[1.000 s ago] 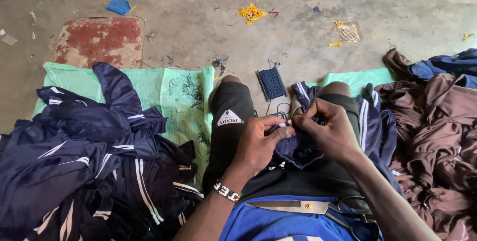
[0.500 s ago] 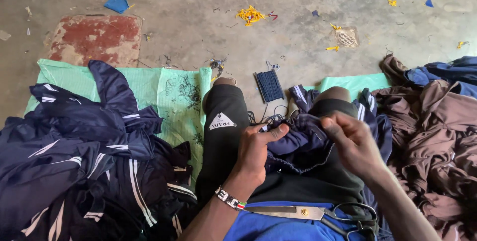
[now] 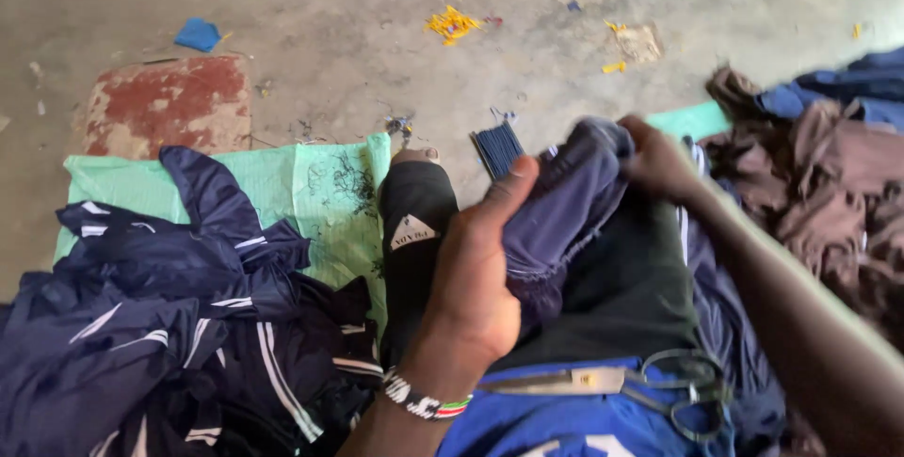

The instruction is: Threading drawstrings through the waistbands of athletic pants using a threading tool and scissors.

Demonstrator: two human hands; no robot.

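Left hand [image 3: 476, 278] gripping navy garment [image 3: 565, 203] over the lap | right hand [image 3: 659, 163] clutching its far end | scissors [image 3: 640, 384] lying on the thighs | navy striped pile [image 3: 169, 325] sitting beside

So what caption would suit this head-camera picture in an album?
Seated on the floor, left hand and right hand grip a navy garment, scissors in lap.

A pile of dark navy garments with white stripes [image 3: 169, 325] lay at lower left, partly over a green sheet [image 3: 301, 193]. A red patch [image 3: 160, 104] marked the concrete floor [image 3: 377, 24] at upper left, with a blue scrap [image 3: 198, 35] above it. Yellow scraps [image 3: 452, 22] sat at upper centre. Brown garments [image 3: 829, 193] were heaped at right. Scissors [image 3: 650, 384] rested at lower centre
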